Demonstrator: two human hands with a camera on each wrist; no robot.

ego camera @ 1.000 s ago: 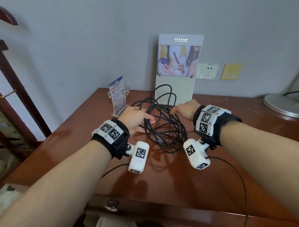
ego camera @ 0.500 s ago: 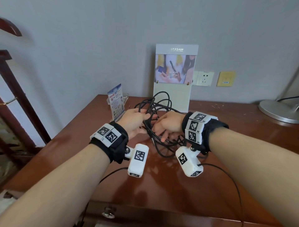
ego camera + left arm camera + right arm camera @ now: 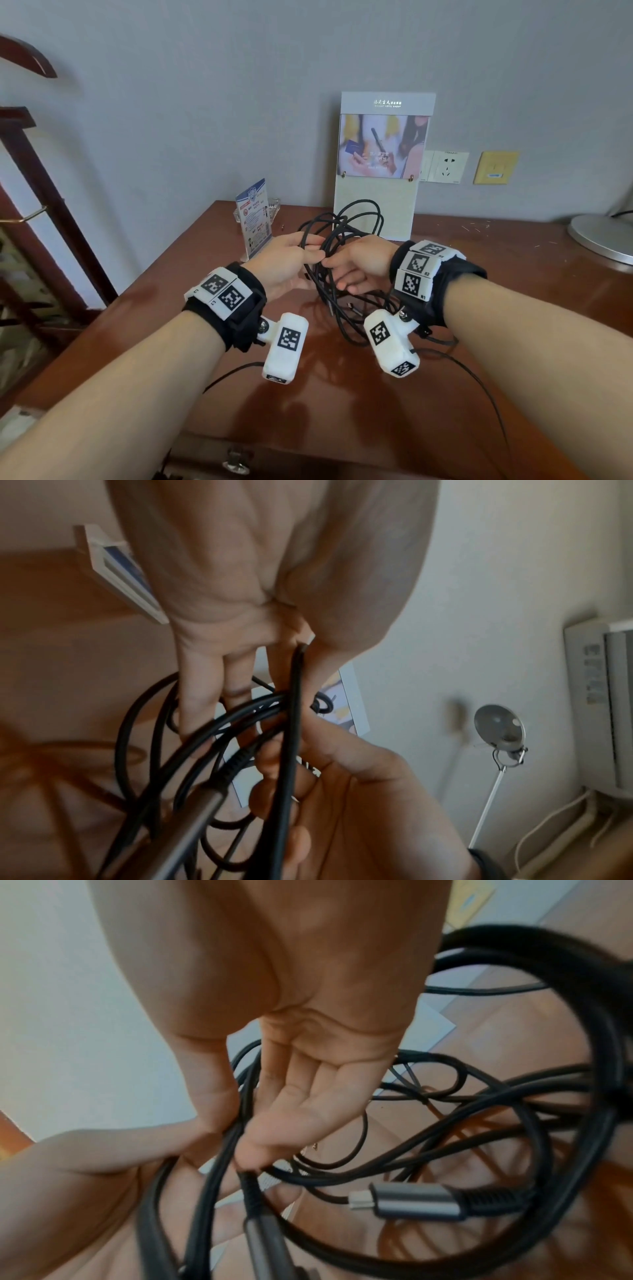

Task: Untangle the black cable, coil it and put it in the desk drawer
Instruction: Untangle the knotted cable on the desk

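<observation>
The black cable [image 3: 356, 219] is a loose tangle of loops, held up over the brown desk [image 3: 513, 294]; its lowest loops hang near the desktop. My left hand [image 3: 313, 255] grips several strands on the bundle's left side, one strand [image 3: 296, 685] between thumb and forefinger. My right hand [image 3: 330, 269] pinches strands from the right, thumb against fingers [image 3: 260, 1139]. The two hands almost touch. Two grey metal plugs hang free, one [image 3: 414, 1202] below my right palm and one [image 3: 195, 818] near the left wrist. The drawer front [image 3: 308, 460] with its knob shows at the desk's near edge.
A small blue-and-white card stand [image 3: 255, 219] sits at the back left of the desk. A tall display board [image 3: 378, 192] leans on the wall behind the cable. A round lamp base [image 3: 603, 238] is far right. Thin wrist-camera wires [image 3: 479, 383] trail over the near desktop.
My hands have come together from either side of the tangle and taken hold of it. The bundle has risen from lying on the desk to hanging between them.
</observation>
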